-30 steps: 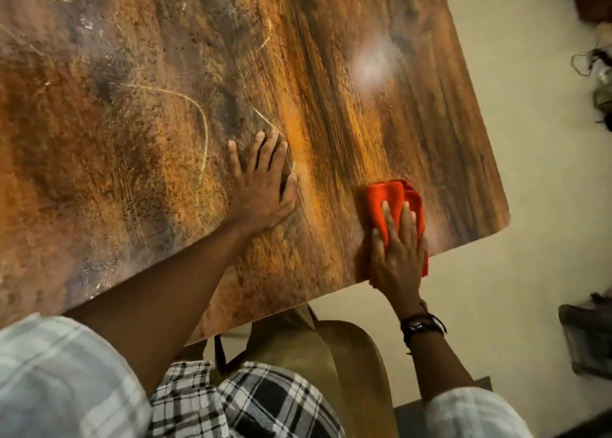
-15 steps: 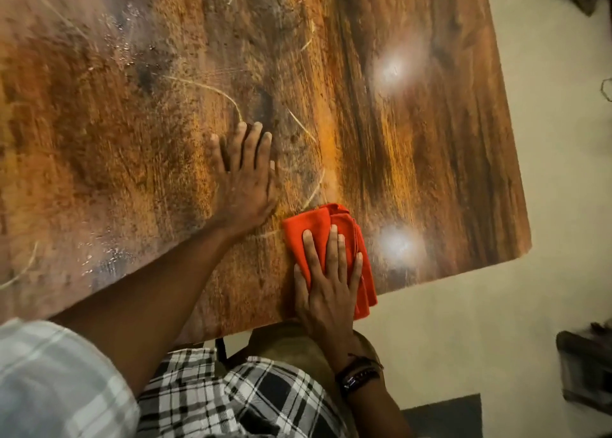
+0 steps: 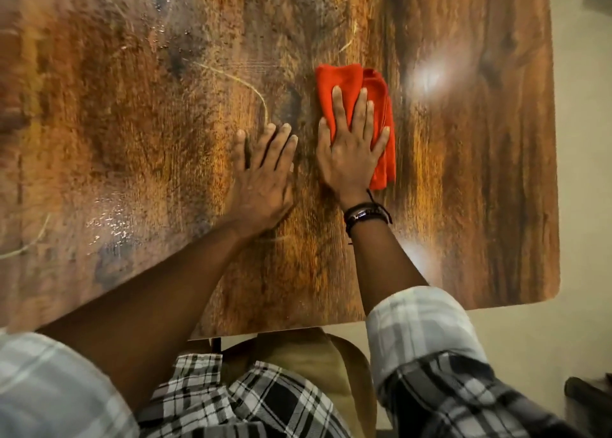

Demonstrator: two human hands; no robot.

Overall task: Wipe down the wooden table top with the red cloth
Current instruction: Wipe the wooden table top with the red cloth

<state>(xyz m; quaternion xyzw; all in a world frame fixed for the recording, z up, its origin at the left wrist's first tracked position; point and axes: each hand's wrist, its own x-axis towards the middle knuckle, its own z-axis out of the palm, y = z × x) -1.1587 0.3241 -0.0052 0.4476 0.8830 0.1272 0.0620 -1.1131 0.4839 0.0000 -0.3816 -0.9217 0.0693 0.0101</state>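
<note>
The folded red cloth (image 3: pixel 344 80) lies on the wooden table top (image 3: pixel 132 123), right of its middle. My right hand (image 3: pixel 351 152) presses flat on the cloth with straight fingers spread, covering its lower left part. Just to the left, my left hand (image 3: pixel 263 179) rests flat on the bare wood, palm down, fingers straight and close together. The two hands lie side by side, almost touching. Pale scratches and whitish specks mark the wood to the left of the hands.
The table's right edge (image 3: pixel 556 172) and rounded near-right corner (image 3: pixel 553 292) border a pale floor (image 3: pixel 583 205). A tan chair seat (image 3: pixel 331 355) stands under the near edge. A dark object (image 3: pixel 589 401) sits on the floor at lower right.
My right hand has pushed the red cloth from the near edge away toward the table's middle, past my left hand. The left hand has stayed flat on the wood.
</note>
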